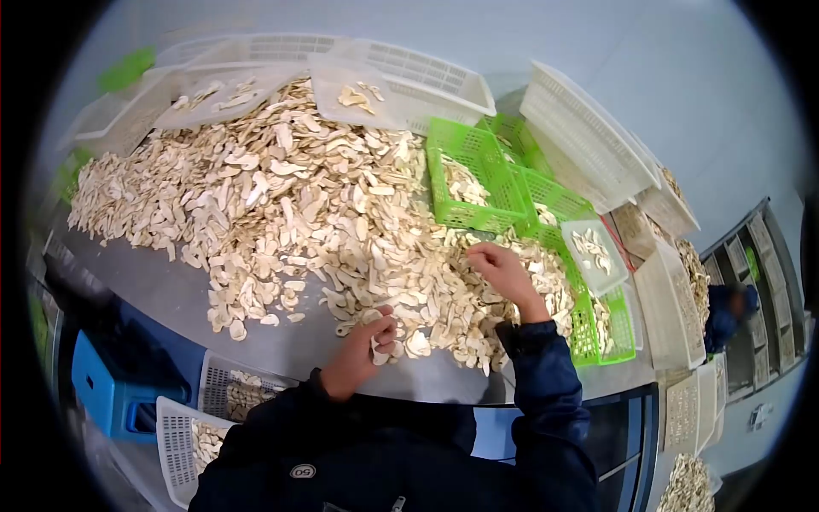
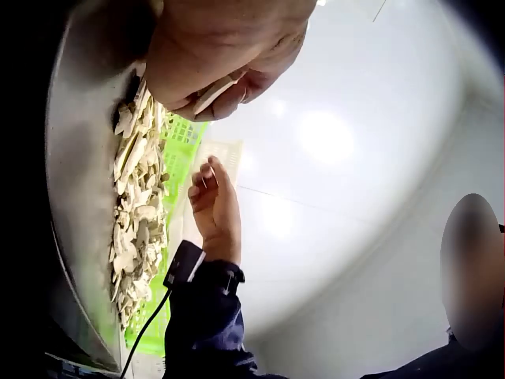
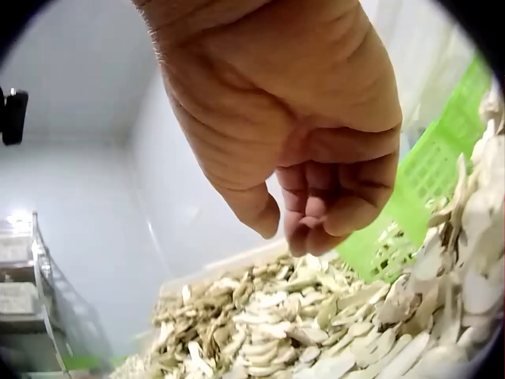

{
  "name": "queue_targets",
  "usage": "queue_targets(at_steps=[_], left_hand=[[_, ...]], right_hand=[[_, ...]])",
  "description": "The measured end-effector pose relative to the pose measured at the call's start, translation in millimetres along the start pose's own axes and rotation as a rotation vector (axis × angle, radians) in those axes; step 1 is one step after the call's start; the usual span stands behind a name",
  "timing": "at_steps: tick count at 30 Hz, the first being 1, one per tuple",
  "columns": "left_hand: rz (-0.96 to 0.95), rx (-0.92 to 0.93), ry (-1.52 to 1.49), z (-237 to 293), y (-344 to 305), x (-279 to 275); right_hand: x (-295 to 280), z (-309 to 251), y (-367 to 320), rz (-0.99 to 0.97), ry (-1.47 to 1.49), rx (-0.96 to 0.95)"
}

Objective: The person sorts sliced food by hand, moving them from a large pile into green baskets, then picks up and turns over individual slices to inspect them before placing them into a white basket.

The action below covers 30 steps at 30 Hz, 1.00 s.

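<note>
A broad heap of pale dried mushroom slices (image 1: 290, 196) covers much of a metal table (image 1: 162, 273). At the heap's near edge my left hand (image 1: 358, 354) holds a mushroom slice. In the left wrist view that slice (image 2: 217, 95) sticks out between the curled fingers of the left hand (image 2: 237, 47). My right hand (image 1: 505, 271) is over the right part of the heap, near the green baskets. Seen from the right wrist, the right hand (image 3: 292, 110) has loosely bent fingers, thumb apart from them, and no slice shows between them.
Green baskets (image 1: 486, 218) with some slices stand right of the heap; a small clear tray (image 1: 597, 256) rests on them. White crates (image 1: 589, 136) line the back and right. Below left are a blue stool (image 1: 111, 388) and white baskets (image 1: 175, 444). Another person (image 1: 729, 311) is far right.
</note>
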State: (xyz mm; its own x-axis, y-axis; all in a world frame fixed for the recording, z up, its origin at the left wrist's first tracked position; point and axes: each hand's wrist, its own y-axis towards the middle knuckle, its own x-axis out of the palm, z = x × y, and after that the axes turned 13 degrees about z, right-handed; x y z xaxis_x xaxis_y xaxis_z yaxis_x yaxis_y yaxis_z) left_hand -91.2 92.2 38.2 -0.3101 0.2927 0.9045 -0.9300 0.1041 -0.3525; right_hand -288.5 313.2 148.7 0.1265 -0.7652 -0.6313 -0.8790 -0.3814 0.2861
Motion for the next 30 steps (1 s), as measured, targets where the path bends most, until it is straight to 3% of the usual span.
queue_targets(at_steps=[3, 6, 13, 16, 20, 23, 26, 29, 30], left_hand=[[0.002, 0.018, 0.032, 1.1, -5.1, 5.1], [0.007, 0.02, 0.058, 0.8, -2.6, 4.1], [-0.085, 0.039, 0.063, 1.3, -0.6, 1.1], [-0.068, 0.034, 0.077, 2.0, -4.7, 8.2], [-0.129, 0.031, 0.227, 0.9, -5.6, 6.8], [-0.111, -0.004, 0.321, 1.4, -6.2, 11.4], [-0.107, -0.009, 0.359, 1.3, -5.7, 12.1], [-0.091, 0.018, 0.347, -2.7, -4.5, 7.8], [-0.084, 0.026, 0.341, -2.6, -2.9, 7.5]], right_hand=[[41.3, 4.5, 26.9, -0.067, -0.281, -0.291], [71.5, 21.1, 48.4, -0.014, -0.46, -0.394], [86.3, 13.9, 57.7, -0.298, -0.626, -0.196], [89.8, 1.3, 41.1, -0.308, -0.389, -0.3], [97.7, -60.8, 26.8, -0.432, -0.186, -0.015], [130.7, -60.1, 22.7, -0.236, -0.051, -0.285], [123.4, -104.0, 28.5, -0.365, 0.029, -0.189], [114.4, -81.5, 59.2, -0.053, 0.045, -0.227], [111.1, -65.1, 73.1, 0.046, -0.121, -0.211]])
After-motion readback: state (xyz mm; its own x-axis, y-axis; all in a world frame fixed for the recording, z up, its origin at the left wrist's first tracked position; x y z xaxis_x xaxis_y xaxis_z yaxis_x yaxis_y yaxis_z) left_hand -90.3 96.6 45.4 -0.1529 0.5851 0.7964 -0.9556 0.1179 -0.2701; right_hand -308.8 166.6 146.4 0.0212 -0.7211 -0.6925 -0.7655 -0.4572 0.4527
